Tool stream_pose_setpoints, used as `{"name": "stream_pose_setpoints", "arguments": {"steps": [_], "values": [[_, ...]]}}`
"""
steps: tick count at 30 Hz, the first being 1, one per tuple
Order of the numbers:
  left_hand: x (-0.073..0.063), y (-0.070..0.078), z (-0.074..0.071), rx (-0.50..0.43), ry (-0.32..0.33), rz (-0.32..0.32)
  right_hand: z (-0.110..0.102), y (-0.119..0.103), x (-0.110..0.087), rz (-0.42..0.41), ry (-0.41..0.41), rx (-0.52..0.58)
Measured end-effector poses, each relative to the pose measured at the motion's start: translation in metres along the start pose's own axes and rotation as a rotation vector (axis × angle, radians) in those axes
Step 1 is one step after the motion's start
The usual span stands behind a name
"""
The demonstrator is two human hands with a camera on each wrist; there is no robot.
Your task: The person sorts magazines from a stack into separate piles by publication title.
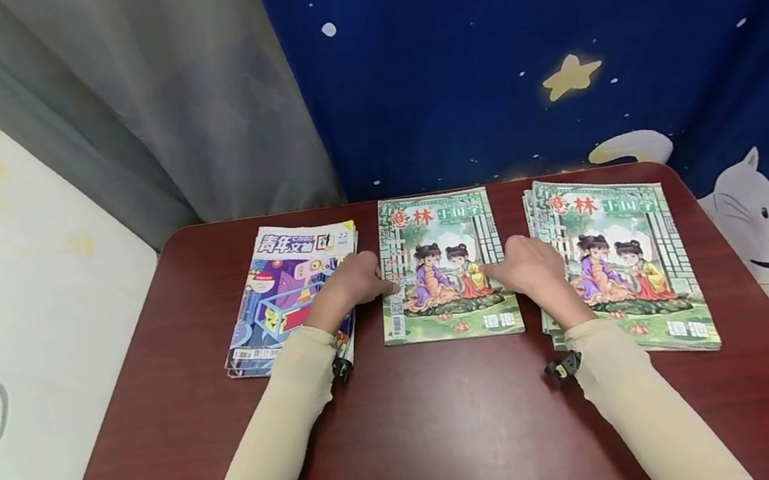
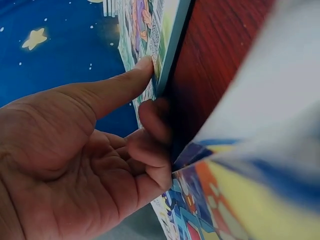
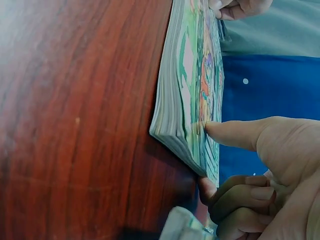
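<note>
A green-covered magazine (image 1: 451,313) with two cartoon children lies flat in the middle of the table. My left hand (image 1: 353,283) pinches its left edge, thumb on the cover and curled fingers against the side. At the opposite edge my right hand (image 1: 536,270) does likewise, its thumb on top and a fingertip low at the corner in the right wrist view. Layered page edges (image 3: 172,95) show there; whether they belong to one magazine or several I cannot tell. The left hand's knuckles overlap a pile of purple-and-blue magazines (image 1: 285,277), and the right wrist partly covers a pile of green magazines (image 1: 637,259).
Both side piles are slightly uneven, with lower copies peeking out. The dark red wooden table (image 1: 452,431) has its far edge against a grey curtain (image 1: 195,94) and a blue star-patterned curtain (image 1: 475,49). A pale wall (image 1: 7,333) stands on the left.
</note>
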State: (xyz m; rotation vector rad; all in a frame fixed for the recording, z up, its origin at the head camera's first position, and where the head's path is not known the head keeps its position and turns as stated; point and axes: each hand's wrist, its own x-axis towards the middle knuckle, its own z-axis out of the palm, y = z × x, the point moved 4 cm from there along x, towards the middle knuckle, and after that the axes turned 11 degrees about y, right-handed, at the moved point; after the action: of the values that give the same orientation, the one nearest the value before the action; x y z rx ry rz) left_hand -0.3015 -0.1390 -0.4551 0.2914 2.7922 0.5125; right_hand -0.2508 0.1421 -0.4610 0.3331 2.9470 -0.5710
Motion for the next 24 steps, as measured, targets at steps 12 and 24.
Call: {"name": "stream_pose_setpoints", "arguments": {"steps": [12, 24], "values": [[-0.002, -0.007, -0.006, 0.000, -0.039, -0.001, 0.000, -0.011, 0.004, -0.006, -0.017, 0.004], [-0.001, -0.003, 0.000, -0.039, -0.029, -0.001, 0.011, -0.018, -0.002, 0.005, 0.153, -0.236]]}}
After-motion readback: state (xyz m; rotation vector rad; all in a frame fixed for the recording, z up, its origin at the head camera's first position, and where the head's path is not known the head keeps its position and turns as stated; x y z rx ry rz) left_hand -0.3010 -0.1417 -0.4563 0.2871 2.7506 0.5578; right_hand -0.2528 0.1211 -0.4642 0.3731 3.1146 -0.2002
